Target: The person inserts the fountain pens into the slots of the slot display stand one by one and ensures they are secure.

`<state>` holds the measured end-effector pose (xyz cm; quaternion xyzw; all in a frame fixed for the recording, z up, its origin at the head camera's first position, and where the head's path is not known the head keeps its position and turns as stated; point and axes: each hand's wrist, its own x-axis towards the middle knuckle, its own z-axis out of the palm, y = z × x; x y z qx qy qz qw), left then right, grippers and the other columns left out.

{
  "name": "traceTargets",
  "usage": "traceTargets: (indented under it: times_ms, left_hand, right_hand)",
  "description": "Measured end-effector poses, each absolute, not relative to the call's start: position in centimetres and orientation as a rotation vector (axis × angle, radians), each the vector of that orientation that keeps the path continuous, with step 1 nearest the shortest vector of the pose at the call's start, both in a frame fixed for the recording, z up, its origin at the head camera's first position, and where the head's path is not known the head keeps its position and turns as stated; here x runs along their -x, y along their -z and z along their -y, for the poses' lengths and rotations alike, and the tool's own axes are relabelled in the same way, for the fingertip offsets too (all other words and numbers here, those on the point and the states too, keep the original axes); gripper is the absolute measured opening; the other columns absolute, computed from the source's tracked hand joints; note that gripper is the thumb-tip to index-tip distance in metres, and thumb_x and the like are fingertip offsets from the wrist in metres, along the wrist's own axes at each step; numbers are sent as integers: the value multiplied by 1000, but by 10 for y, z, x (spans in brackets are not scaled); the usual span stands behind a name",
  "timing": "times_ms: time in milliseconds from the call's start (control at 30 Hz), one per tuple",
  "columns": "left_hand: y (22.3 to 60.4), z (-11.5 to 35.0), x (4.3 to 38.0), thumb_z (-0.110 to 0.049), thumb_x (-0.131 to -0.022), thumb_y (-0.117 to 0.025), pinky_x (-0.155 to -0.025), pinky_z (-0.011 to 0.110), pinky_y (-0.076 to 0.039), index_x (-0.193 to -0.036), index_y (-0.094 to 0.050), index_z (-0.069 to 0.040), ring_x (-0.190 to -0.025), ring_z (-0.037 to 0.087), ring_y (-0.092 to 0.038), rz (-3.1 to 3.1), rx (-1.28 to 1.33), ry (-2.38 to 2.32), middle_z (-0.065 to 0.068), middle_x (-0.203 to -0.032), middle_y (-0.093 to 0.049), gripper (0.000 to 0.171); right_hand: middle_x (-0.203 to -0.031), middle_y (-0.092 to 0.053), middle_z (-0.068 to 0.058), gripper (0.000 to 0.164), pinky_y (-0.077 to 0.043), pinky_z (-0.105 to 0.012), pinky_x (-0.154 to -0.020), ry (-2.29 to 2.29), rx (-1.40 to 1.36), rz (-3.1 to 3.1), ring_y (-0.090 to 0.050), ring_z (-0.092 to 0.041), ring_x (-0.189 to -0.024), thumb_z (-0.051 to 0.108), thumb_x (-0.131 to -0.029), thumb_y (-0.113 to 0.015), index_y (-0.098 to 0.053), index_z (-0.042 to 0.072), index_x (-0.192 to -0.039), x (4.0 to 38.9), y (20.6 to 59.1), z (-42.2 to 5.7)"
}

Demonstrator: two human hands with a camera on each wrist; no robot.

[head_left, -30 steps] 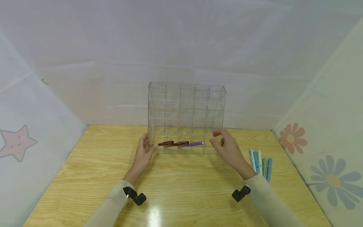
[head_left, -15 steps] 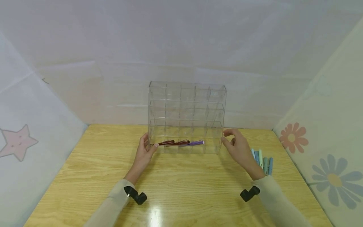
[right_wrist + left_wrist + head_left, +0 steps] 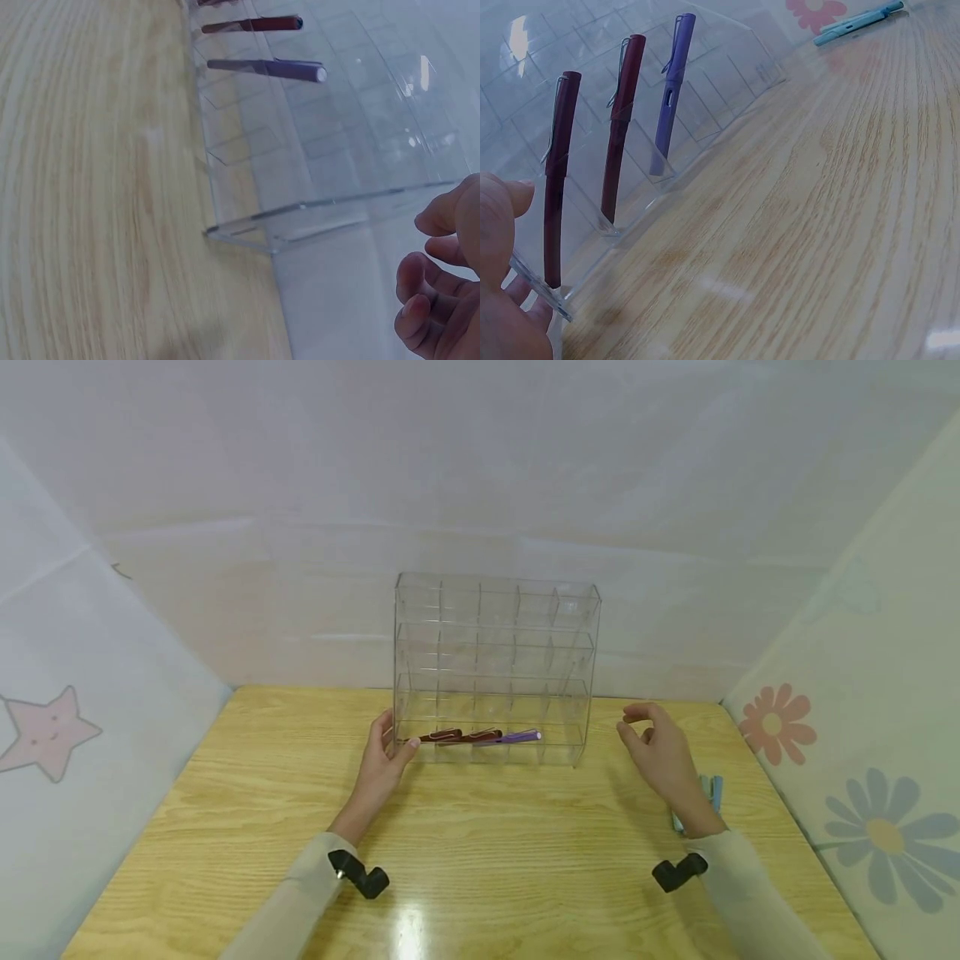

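A clear acrylic rack (image 3: 495, 679) with rows of small compartments stands upright near the back of the table. My left hand (image 3: 380, 770) holds its lower left side, thumb in front and fingers behind. Two dark red pens (image 3: 561, 150) and a purple pen (image 3: 672, 82) lean side by side in the front row's left compartments, clips upward. Just beyond the rack's right side, my right hand (image 3: 662, 758) hovers with nothing in it. Its fingers (image 3: 420, 281) are loosely bent, and the thumb stays apart from them.
Several blue and green pens (image 3: 716, 792) lie on the wooden table (image 3: 480, 860) at the right, mostly hidden behind my right wrist. A pale fabric backdrop (image 3: 480, 460) rises right behind the rack, and printed side panels flank the table.
My right hand has moved rightward from in front of the purple pen, past the rack's right side, and now covers more of the loose pens. My left hand keeps its hold.
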<state>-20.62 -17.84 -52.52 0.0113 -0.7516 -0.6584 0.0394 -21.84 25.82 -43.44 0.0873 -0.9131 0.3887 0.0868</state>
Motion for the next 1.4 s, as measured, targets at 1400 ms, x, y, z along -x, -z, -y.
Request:
traceTargets:
  times_ms: [1400]
  left_hand:
    - [526, 179, 205, -26, -111, -61, -135, 60, -24, -171, -12, -15, -167, 41, -15, 2316, -34, 2037, 18, -178, -14, 79]
  right_hand:
    - [-132, -65, -27, 39, -49, -27, -55, -1049, 152, 2805, -56, -20, -74, 26, -110, -55, -57, -2, -138, 228, 467, -330]
